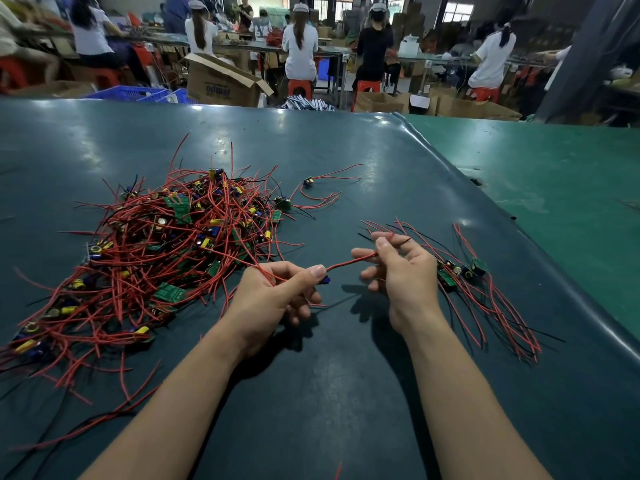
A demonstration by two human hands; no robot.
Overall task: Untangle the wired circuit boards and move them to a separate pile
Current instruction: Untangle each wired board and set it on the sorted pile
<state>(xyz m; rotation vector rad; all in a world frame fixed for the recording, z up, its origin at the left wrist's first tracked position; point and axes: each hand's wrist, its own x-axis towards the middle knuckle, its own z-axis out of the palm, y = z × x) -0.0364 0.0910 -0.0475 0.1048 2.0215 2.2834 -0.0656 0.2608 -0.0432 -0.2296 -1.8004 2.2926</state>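
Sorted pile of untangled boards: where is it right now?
In the head view, the sorted pile lies on the dark green mat at the person's right, just beyond the right hand, well apart from the big tangled heap on the left.

a busy workshop beyond the dark green table point(346, 375)

past the far edge, an open cardboard box point(221, 83) stands beside blue crates point(138, 94); workers point(300, 46) sit on red stools point(366, 87) with their backs turned, at long benches. a lighter green mat point(554, 174) lies on the right.
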